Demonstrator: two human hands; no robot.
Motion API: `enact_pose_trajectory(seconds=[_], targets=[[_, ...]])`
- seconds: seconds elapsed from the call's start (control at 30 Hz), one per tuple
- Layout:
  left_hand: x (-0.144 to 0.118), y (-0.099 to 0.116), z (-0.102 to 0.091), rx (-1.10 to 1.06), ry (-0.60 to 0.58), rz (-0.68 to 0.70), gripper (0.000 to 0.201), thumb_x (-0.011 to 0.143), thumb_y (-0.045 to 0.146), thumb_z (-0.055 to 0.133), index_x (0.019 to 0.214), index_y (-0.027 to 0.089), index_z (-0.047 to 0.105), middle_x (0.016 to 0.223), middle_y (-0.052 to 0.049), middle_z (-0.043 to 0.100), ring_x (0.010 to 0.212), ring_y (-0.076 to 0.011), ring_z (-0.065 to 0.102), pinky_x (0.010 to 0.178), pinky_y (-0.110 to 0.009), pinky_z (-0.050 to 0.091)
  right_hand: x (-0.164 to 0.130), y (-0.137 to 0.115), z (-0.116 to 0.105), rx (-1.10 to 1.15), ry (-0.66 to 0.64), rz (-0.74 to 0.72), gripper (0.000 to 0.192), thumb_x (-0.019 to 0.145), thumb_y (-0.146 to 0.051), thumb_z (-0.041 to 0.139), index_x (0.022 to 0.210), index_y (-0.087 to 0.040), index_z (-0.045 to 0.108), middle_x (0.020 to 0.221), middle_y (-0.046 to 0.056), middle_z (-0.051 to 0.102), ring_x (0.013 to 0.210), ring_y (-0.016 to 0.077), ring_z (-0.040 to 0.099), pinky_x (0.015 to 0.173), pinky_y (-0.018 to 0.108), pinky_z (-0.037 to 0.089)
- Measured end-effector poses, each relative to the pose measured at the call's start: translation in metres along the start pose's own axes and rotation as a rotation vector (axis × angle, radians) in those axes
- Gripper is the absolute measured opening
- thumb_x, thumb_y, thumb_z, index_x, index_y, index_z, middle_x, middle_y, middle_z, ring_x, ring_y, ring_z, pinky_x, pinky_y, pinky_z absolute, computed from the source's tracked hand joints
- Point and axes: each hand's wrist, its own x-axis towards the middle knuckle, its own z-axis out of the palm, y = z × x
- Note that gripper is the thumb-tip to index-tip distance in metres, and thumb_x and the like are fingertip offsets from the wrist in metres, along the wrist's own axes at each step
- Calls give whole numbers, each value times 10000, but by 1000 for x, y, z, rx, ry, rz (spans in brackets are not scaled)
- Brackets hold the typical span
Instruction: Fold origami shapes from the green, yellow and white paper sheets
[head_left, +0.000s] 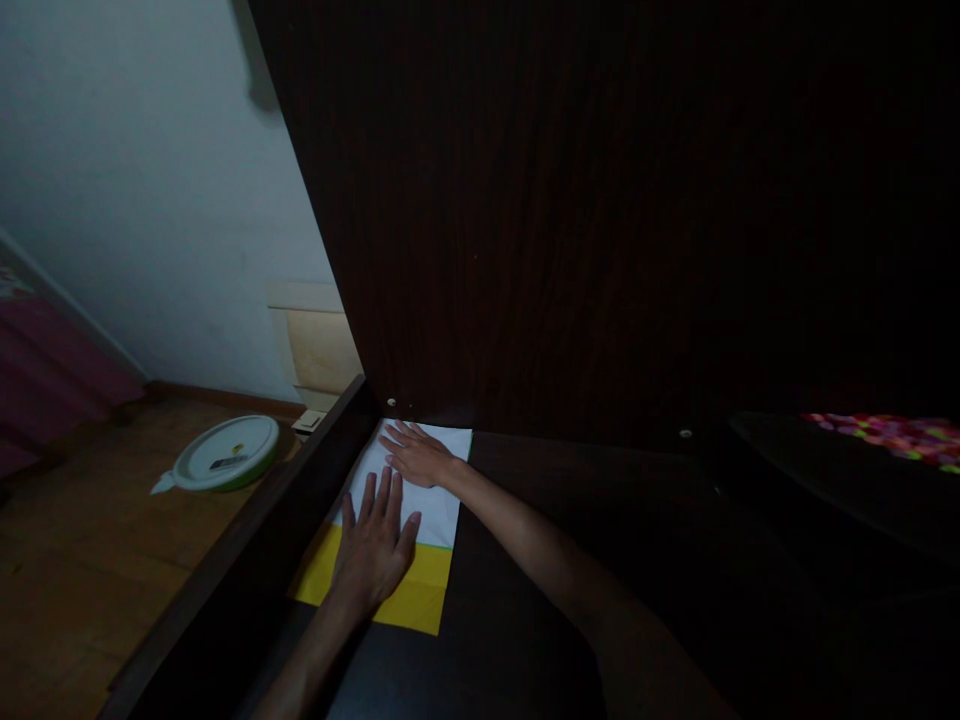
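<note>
A sheet with a white part (pixel 435 515) and a yellow band (pixel 412 605) lies flat in the corner of a dark wooden surface. Thin green lines run along its right edge and between the two colours. My left hand (pixel 375 545) rests palm down with fingers spread, across the border of yellow and white. Farther back, my right hand (pixel 418 455) lies flat on the white part, its fingers stretched to the left. Neither hand holds anything. Parts of the sheet are hidden under both hands.
A low dark side board (pixel 247 540) edges the surface on the left, and a tall dark panel (pixel 525 220) rises behind. Beyond the board, a round white-and-green lidded object (pixel 229 450) stands on the wooden floor (pixel 97 540). A colourful patterned thing (pixel 892 437) shows at the right.
</note>
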Motion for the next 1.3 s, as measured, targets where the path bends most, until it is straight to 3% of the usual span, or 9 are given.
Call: enact_pose_trajectory(seconds=[0.13,0.27,0.47,0.73,1.0,1.2,1.3], targets=[[1,3,-5,14,-40,-27,694,985,506,230,1520,71,305,1597,-158,240,1481,-371,186,1125,-662,196,-28,2,0,12,-3,23,523,1039,-384,351,1488,-117,379,1587,131,285,1489,265,194,1203,440,206],[2,5,-8,3,-51,-24,789,941,618,298,1512,73,328,1595,-185,225,1479,-387,178,1110,-672,208,-56,11,-1,32,0,68,665,989,-582,371,1515,-176,338,1602,99,249,1496,265,170,1212,471,150],[-3,1,-5,-2,-36,-19,896,866,725,379,1520,114,326,1596,-183,235,1474,-407,181,1114,-671,183,-68,18,-6,49,-12,88,908,869,-763,420,1530,-150,303,1605,120,239,1496,278,172,1218,442,123],[-22,-1,-13,-5,-90,-39,761,910,659,388,1535,233,304,1619,-120,196,1482,-401,145,1116,-664,195,-67,15,-11,57,-60,108,974,832,-798,435,1541,-150,271,1616,118,195,1502,280,137,1220,461,66],[-39,-1,-21,-18,-122,-29,683,941,604,379,1521,246,343,1613,-117,240,1467,-434,168,1117,-670,181,-71,5,-19,51,-53,149,917,884,-736,426,1526,-93,297,1611,153,193,1503,311,109,1218,458,63],[-22,-2,-46,-10,-124,-81,669,989,541,276,1543,165,280,1615,-160,216,1464,-448,162,1081,-707,209,-100,-9,-25,102,-8,209,957,871,-752,421,1526,-67,291,1617,160,168,1505,327,68,1220,446,74],[-3,-6,-51,-15,-108,-20,631,986,555,261,1518,227,355,1603,-117,286,1466,-449,151,1088,-712,175,-113,-12,-26,142,27,306,940,896,-726,393,1532,-48,261,1623,177,120,1497,376,42,1209,493,87]])
